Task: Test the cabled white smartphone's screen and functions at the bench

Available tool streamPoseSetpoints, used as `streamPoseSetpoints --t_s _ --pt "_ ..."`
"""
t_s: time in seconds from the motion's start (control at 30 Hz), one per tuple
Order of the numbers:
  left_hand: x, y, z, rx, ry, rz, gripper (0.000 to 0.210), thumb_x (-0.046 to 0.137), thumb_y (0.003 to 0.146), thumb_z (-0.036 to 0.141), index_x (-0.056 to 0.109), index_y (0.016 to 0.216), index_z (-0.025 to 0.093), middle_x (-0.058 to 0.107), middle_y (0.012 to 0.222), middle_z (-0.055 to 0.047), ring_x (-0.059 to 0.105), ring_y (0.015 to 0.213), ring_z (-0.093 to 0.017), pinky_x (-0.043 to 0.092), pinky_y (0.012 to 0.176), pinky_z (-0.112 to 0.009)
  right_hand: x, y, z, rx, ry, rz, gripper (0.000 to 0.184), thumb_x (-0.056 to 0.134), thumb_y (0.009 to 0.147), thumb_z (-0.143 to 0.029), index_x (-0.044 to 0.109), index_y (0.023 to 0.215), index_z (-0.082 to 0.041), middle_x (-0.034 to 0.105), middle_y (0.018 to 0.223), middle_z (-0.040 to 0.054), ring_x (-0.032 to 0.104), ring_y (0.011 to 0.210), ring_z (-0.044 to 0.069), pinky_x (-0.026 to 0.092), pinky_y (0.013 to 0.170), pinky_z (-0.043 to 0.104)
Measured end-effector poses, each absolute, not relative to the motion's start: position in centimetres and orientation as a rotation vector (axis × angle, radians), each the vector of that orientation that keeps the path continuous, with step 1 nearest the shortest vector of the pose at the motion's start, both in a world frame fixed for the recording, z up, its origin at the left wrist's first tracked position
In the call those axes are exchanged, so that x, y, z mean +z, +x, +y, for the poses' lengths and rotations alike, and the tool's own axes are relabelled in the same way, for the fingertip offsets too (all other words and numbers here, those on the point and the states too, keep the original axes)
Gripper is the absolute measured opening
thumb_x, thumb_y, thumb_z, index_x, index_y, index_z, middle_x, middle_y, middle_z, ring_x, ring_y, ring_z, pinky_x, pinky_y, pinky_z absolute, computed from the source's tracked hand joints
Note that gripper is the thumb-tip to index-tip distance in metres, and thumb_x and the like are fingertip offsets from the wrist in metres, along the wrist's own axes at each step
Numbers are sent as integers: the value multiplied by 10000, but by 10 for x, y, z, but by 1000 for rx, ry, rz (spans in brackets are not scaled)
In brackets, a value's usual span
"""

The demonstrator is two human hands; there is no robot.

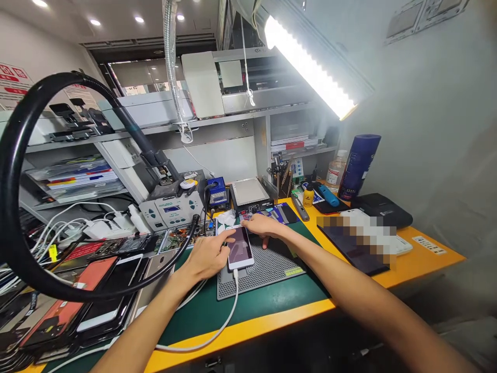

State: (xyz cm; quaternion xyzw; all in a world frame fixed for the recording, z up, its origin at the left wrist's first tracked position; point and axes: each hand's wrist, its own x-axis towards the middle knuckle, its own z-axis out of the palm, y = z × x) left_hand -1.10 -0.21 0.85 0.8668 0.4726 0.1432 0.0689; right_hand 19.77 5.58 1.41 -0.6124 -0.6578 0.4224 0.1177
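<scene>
A white smartphone [239, 250] with a dark, reflecting screen lies on a grey textured mat [267, 274]. The white charging cable [236, 290] is plugged into its bottom edge. My left hand [209, 255] is at the phone's left side, index finger reaching over the upper screen and thumb by the edge; its other fingers are curled and partly hidden. My right hand [261, 226] is beside the phone's top right corner. Its fingers point left past the top edge, while another digit hangs apart over the mat. What the right fingertips touch is unclear.
Several phones and phone parts [70, 300] cover the left side under a black flexible hose [17, 207]. A soldering station [173, 207] and a flat heating plate [252, 192] stand behind. To the right are a yellow bottle [308, 197], a dark panel [353, 251] and a purple cylinder [359, 166].
</scene>
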Motion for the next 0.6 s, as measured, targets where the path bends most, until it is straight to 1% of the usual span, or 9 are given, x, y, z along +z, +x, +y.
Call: streamPoseSetpoints --t_s 0.07,0.17,0.3,0.33,0.43,0.6 --pt "9 -12 0 451 2612 1461 468 382 859 220 576 1284 258 727 1107 46 687 999 -224 492 886 -353 16 197 55 1232 -1809 -1924 355 449 940 -474 535 891 -133 390 462 -67 539 336 180 558 367 364" --pt "8 -15 2 484 2633 1512 439 390 853 219 628 1220 262 742 1055 35 700 950 -221 506 852 -345 17 197 54 1228 -1827 -1921 369 447 942 -495 520 865 -141 402 471 -61 549 342 180 558 372 351" --pt "6 -20 6 547 2655 1629 411 402 861 238 685 1159 222 758 897 -46 710 845 -264 512 794 -367 17 197 53 1217 -1829 -1920 373 433 947 -501 501 829 -154 404 481 -60 552 347 173 562 378 349" --pt "6 -21 7 569 2651 1653 407 403 864 241 694 1147 215 757 887 -58 710 841 -269 512 791 -369 17 197 53 1214 -1827 -1921 371 431 948 -500 497 824 -157 401 482 -61 553 348 171 562 378 347" --pt "6 -23 9 633 2617 1665 410 398 863 226 688 1154 221 752 993 -42 704 915 -256 514 830 -359 16 197 52 1209 -1818 -1927 372 433 944 -504 489 806 -162 396 483 -61 557 350 173 560 374 345" --pt "7 -22 6 672 2570 1549 472 375 857 199 618 1261 221 714 1148 7 668 1060 -229 497 936 -353 14 197 53 1202 -1805 -1935 367 453 937 -501 493 799 -163 394 476 -61 541 351 162 563 372 341"
